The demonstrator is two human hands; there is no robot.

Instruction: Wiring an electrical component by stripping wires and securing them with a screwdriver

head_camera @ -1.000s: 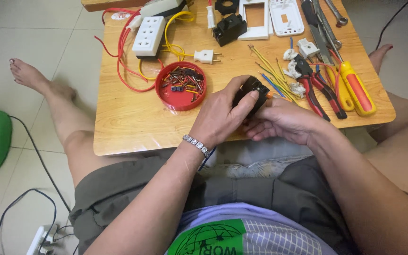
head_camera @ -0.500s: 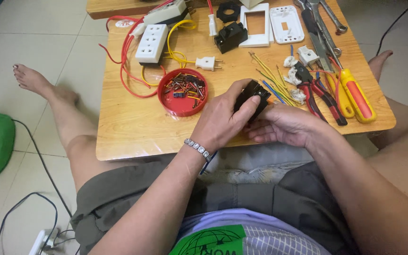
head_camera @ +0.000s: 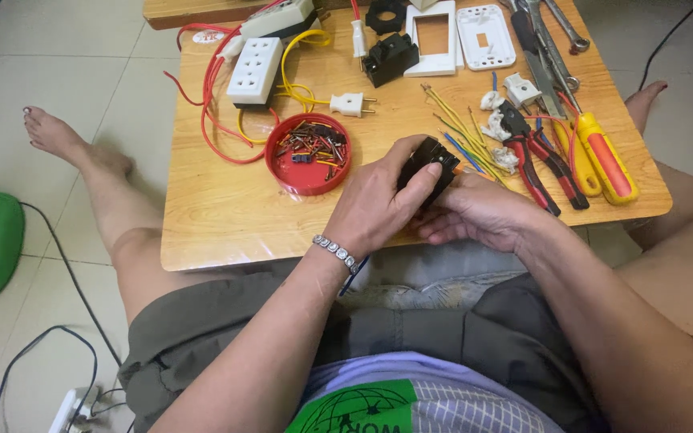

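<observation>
You are holding a small black plastic electrical block (head_camera: 431,164) over the near edge of the low wooden desk (head_camera: 226,224), both hands closed on it. Your left hand (head_camera: 378,210) is wrapping it from 7 o'clock, thumb pressing its face; your right hand (head_camera: 479,212) is cupping it from 4 o'clock. At 10 o'clock from the block a round red plastic dish of screws (head_camera: 308,154) is sitting; at 2 o'clock red-handled pliers (head_camera: 541,156) are lying.
</observation>
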